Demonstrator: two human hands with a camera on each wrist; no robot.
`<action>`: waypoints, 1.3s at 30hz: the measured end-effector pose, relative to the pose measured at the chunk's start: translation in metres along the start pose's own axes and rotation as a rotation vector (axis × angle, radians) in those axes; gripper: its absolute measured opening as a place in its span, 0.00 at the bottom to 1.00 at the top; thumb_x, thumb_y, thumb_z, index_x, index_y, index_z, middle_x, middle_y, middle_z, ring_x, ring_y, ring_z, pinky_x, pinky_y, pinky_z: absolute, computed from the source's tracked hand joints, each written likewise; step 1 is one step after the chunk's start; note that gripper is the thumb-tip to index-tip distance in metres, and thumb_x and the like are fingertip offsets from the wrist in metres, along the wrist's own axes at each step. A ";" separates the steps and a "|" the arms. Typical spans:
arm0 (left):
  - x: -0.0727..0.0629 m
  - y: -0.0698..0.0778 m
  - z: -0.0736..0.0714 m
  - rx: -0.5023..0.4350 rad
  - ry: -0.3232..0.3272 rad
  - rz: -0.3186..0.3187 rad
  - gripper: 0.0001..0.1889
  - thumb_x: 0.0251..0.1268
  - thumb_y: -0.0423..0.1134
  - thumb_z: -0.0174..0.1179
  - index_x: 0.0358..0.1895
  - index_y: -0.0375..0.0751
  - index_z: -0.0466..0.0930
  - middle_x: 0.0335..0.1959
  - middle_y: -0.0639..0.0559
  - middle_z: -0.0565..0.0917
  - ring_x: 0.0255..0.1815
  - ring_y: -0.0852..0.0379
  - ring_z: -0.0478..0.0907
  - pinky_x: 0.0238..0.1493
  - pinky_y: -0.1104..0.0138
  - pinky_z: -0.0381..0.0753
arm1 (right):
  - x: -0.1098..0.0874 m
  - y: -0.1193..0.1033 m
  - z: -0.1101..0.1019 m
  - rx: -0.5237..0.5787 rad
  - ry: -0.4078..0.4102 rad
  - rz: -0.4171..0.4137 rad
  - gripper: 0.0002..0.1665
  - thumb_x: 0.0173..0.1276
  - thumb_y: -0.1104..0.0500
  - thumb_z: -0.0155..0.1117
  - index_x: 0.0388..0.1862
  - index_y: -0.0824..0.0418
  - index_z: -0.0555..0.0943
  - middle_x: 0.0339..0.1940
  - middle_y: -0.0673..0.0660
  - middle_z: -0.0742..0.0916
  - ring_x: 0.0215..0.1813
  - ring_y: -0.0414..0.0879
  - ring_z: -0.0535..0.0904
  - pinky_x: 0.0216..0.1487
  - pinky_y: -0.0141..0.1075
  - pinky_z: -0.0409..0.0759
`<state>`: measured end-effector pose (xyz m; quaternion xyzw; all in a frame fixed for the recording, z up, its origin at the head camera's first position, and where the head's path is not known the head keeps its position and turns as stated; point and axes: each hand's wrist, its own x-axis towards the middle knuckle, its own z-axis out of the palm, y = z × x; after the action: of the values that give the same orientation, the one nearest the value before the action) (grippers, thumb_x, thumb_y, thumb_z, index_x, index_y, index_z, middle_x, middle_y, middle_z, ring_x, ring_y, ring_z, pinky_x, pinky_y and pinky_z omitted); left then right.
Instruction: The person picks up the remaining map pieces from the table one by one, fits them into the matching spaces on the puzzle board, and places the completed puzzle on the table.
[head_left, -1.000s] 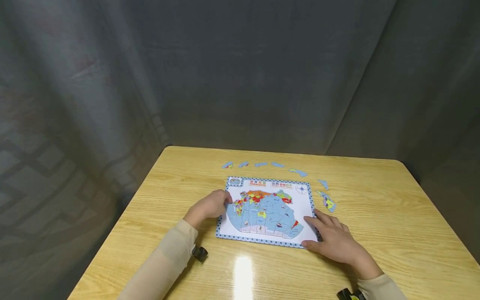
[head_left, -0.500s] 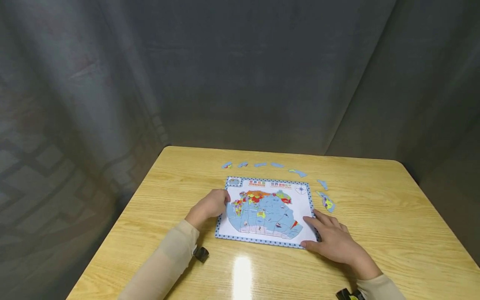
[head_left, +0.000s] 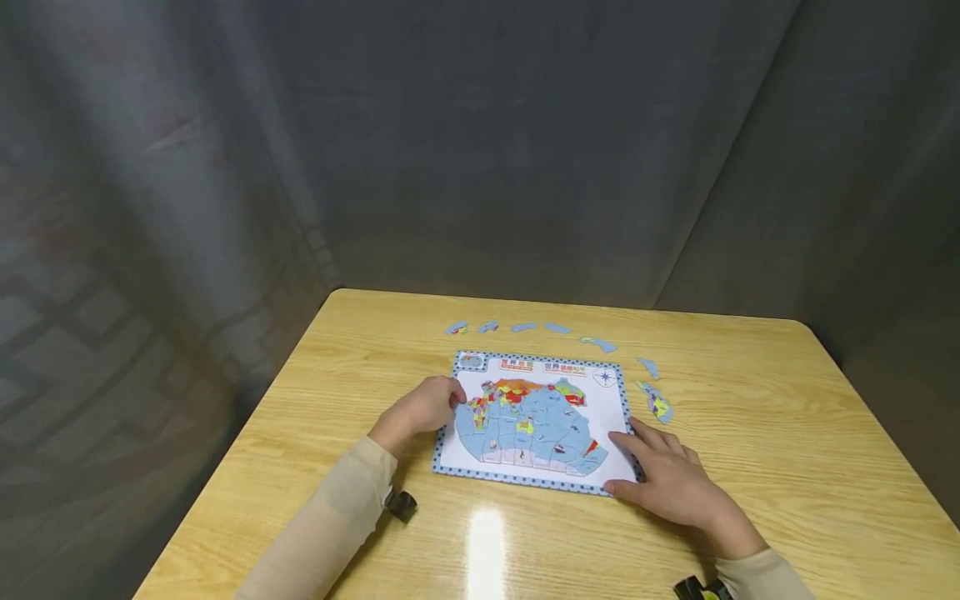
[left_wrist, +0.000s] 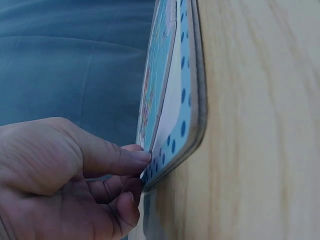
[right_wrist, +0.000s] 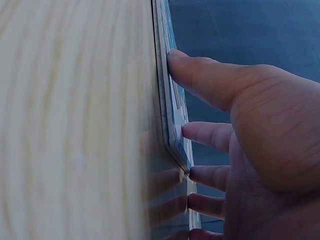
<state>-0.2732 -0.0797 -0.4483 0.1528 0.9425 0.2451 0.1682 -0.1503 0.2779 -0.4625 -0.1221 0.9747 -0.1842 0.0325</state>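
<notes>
A world map jigsaw puzzle board (head_left: 609,407) with a blue dotted border lies flat on the table. Blue and coloured pieces fill much of its map. My left hand (head_left: 429,405) is at the board's left side, fingers curled. Its thumb and index finger pinch at the map's left rim, on a blue puzzle piece (head_left: 464,421) that they partly hide. In the left wrist view the thumb (left_wrist: 120,159) overlaps the dotted border, lower fingers beside the edge. My right hand (head_left: 667,477) rests spread on the board's lower right corner, thumb and fingers fairly straight.
Loose puzzle pieces lie in an arc behind and right of the board, among them a blue one (head_left: 557,327), a long one (head_left: 598,343) and a multicoloured one (head_left: 659,407). A grey curtain (head_left: 495,167) hangs behind the wooden table (head_left: 360,333).
Both hands stay in nearly the same places, and the board and loose pieces lie as before. Only a slight shift of the head view shows.
</notes>
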 end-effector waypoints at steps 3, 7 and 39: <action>0.001 -0.001 0.000 0.004 -0.006 0.013 0.17 0.56 0.20 0.55 0.46 0.39 0.81 0.34 0.51 0.77 0.38 0.53 0.73 0.42 0.62 0.75 | 0.000 0.001 0.000 -0.002 0.003 -0.001 0.47 0.57 0.28 0.64 0.68 0.54 0.74 0.73 0.68 0.66 0.68 0.69 0.61 0.55 0.68 0.61; 0.001 -0.003 0.000 0.009 -0.012 0.032 0.17 0.57 0.20 0.56 0.47 0.40 0.81 0.34 0.51 0.77 0.39 0.53 0.72 0.42 0.62 0.74 | 0.000 0.001 0.001 -0.003 0.005 -0.002 0.47 0.57 0.28 0.64 0.68 0.54 0.75 0.73 0.67 0.66 0.68 0.69 0.60 0.55 0.69 0.61; 0.008 -0.002 -0.011 -0.034 -0.021 0.116 0.11 0.61 0.32 0.64 0.46 0.43 0.80 0.34 0.51 0.77 0.34 0.54 0.73 0.36 0.63 0.74 | 0.000 0.001 0.000 0.004 0.009 -0.003 0.45 0.58 0.29 0.65 0.68 0.54 0.74 0.73 0.67 0.66 0.68 0.70 0.60 0.56 0.69 0.60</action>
<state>-0.2853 -0.0832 -0.4418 0.2067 0.9260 0.2688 0.1660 -0.1506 0.2788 -0.4631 -0.1228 0.9743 -0.1866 0.0281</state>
